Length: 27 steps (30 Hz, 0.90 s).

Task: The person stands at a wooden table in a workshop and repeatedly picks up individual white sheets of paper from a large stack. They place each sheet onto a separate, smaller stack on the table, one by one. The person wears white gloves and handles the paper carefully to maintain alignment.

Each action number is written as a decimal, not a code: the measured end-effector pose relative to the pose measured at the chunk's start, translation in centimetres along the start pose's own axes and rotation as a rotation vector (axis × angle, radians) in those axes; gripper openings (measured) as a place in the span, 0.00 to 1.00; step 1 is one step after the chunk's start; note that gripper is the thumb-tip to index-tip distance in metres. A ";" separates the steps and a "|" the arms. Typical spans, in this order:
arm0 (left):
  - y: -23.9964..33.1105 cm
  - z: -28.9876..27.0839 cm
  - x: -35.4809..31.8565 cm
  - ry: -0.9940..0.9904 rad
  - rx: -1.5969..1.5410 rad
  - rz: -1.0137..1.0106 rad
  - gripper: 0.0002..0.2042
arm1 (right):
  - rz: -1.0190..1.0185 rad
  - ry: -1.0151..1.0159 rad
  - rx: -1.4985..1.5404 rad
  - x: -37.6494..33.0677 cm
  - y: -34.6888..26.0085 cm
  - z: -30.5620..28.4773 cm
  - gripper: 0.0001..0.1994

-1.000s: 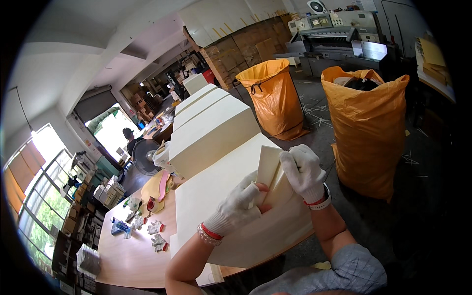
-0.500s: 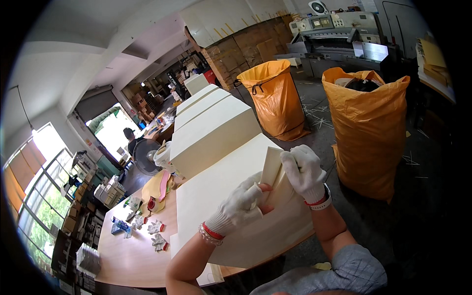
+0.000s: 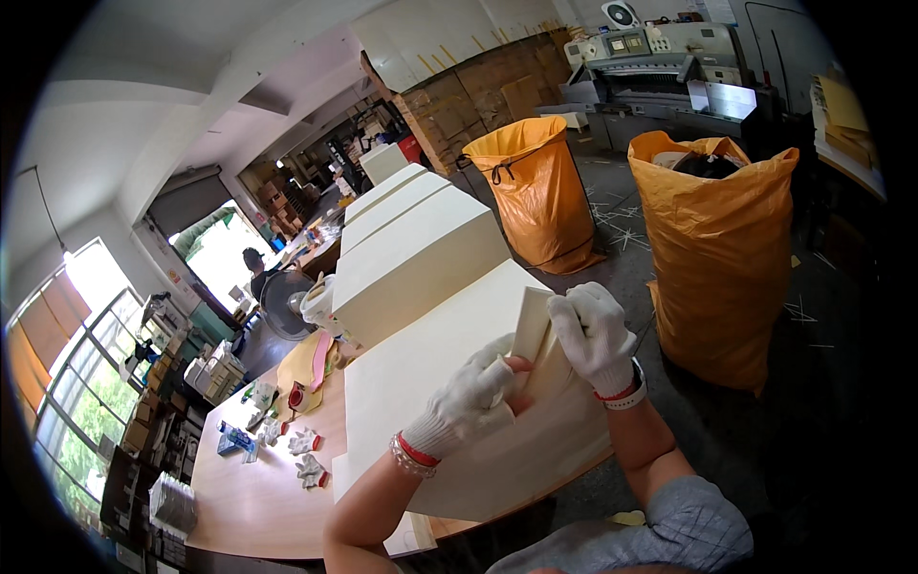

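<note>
The right hand, in a white knit glove, was curled shut over the raised corner of a thin sheaf of cream sheets, thumb and fingers pinching its upper edge. Just to its left the left hand, gloved the same way, was closed on the lower part of that sheaf, its bare fingertips showing through the glove against the paper. The sheaf stood lifted at the near right corner of a broad stack of cream paper that lay flat beneath both hands on the wooden worktop. Beyond the hands, further up the worktop, sat taller blocks of the same paper. To the left of the left hand lay spare gloves and small clutter. To the right of the right hand, on the floor, stood an orange sack, with a second orange sack further off, and a grey cutting machine behind them. Peeling off a sheaf like this cleanly probably called for keeping both pinches near the corner, bending the sheets gently so they fanned apart, and lifting evenly so that no edge creased or dragged the sheets below out of line.
</note>
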<state>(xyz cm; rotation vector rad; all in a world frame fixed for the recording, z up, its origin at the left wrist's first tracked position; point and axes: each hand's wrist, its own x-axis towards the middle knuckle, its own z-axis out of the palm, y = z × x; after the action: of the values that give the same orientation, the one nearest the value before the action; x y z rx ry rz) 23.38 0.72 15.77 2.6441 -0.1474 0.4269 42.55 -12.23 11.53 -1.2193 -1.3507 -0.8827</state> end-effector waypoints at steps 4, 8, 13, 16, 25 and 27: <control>0.9 0.0 0.0 0.039 -0.049 -0.063 0.23 | -0.051 0.058 -0.037 -0.4 0.5 0.4 0.08; 1.0 -0.2 0.2 0.074 -0.001 0.038 0.24 | 0.082 0.033 0.113 -0.4 0.5 0.4 0.06; 0.1 -0.5 -0.2 -0.107 0.067 -0.066 0.24 | -0.035 0.042 0.008 0.1 0.0 0.1 0.04; 0.2 -0.5 -0.1 -0.055 -0.053 -0.061 0.24 | 0.047 0.029 0.060 0.0 -0.1 0.2 0.05; 0.4 0.0 0.2 0.065 0.047 0.064 0.25 | 0.056 0.048 0.110 -0.6 0.6 0.4 0.11; -0.1 0.0 0.1 0.019 0.096 0.078 0.25 | 0.017 0.062 0.062 -0.2 0.1 0.2 0.09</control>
<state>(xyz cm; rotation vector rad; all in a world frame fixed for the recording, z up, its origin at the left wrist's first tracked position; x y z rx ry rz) 23.48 0.81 15.76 2.7346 -0.2297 0.4960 42.61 -12.07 11.29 -1.1456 -1.3073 -0.8540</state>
